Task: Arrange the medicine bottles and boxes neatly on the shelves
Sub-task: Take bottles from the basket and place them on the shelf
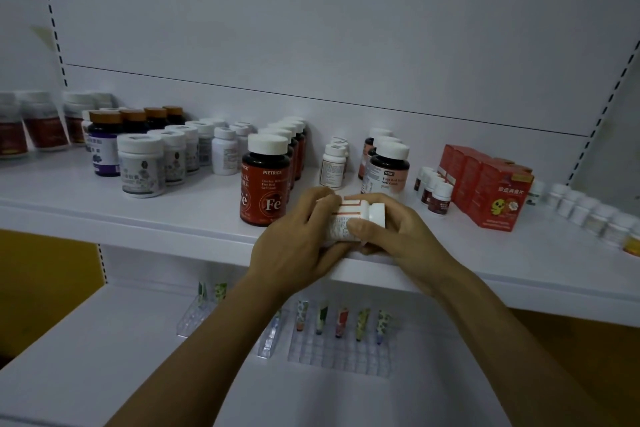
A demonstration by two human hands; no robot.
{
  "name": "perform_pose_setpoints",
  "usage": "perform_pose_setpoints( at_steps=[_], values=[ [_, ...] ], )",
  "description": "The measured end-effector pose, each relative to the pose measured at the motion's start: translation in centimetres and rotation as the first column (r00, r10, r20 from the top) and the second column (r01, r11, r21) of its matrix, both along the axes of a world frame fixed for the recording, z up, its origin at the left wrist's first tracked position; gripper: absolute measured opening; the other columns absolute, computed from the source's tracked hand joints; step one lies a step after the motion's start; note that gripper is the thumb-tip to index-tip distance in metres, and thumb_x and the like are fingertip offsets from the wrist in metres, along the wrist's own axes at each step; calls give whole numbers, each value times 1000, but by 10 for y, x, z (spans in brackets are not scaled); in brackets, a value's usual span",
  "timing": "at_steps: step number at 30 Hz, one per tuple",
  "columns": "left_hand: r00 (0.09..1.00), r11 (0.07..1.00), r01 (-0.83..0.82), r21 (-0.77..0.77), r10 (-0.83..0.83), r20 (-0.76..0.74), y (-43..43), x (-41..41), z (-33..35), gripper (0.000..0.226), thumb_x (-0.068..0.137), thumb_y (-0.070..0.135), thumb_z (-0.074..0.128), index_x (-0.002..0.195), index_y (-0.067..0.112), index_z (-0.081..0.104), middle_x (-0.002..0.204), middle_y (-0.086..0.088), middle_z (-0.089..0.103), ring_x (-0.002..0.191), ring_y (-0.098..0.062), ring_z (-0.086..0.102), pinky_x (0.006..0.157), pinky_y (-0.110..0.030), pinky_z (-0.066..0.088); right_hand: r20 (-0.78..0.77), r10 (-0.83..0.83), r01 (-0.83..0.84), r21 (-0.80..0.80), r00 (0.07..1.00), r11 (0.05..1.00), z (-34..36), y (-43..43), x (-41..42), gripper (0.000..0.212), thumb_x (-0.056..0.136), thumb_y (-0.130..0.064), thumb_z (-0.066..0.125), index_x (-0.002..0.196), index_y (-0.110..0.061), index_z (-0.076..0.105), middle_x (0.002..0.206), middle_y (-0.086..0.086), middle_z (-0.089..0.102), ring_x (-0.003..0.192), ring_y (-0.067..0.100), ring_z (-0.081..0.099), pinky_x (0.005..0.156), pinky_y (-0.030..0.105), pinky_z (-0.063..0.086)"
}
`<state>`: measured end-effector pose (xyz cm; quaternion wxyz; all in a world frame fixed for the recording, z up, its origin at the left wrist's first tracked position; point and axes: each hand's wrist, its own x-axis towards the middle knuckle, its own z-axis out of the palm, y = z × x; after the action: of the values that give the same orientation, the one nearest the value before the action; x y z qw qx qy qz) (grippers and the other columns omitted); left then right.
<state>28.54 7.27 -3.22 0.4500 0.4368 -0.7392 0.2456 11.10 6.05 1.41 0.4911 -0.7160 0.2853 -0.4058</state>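
White shelf (187, 215): one bottle (346, 220) between left hand (294, 248) and right hand (407, 236)

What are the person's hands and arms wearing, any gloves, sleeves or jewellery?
Nothing that shows. The left hand and right hand are bare: no gloves, rings or bandages are visible. The left forearm and right forearm are bare too, right down to the picture's lower edge, with no sleeve, watch or bracelet in view.
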Motion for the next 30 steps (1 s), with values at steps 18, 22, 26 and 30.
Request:
perform_pose_setpoints(
  at_steps=[18, 22, 26, 30],
  values=[
    [997, 1000, 8, -21, -7, 75, 1, -1, 0, 51, 90, 49, 43, 122, 9, 39, 112, -17, 57, 75, -21, 62, 56, -23, 48, 14, -14, 14, -12, 1000, 1000, -2, 3, 1, 50, 67, -21, 71, 115, -17, 58, 107, 4, 65, 96, 15, 67, 76, 27, 57],
    [997, 999, -11, -53, 15, 77, 0, -1, -2, 55, 90, 49, 47, 126, 8, 39, 118, -18, 55, 86, -24, 62, 64, -28, 53, 56, -52, 53, -15, 997, 998, -4, 2, 0, 59, 63, -20, 75, 118, -18, 57, 112, 8, 63, 99, 19, 67, 77, 29, 57],
    [985, 989, -79, -122, 96, 146, -5, 1, -3, 70, 91, 51, 51, 141, 6, 32, 144, -19, 41, 129, -29, 43, 104, -35, 38, 197, -203, 212, -26, 959, 977, -9, -3, 4, 53, 71, -6, 75, 118, -19, 54, 103, 2, 66, 88, 11, 67, 70, 21, 55],
    [927, 963, -204, -179, 248, 280, -1, -1, -1, 66, 95, 49, 40, 147, 12, 24, 155, -10, 22, 144, -25, 21, 115, -45, 19, 195, -316, 347, -150, 928, 926, -11, -1, 12, 37, 78, -3, 73, 108, -15, 56, 103, 4, 63, 82, 5, 62, 67, 17, 52]
  ],
)
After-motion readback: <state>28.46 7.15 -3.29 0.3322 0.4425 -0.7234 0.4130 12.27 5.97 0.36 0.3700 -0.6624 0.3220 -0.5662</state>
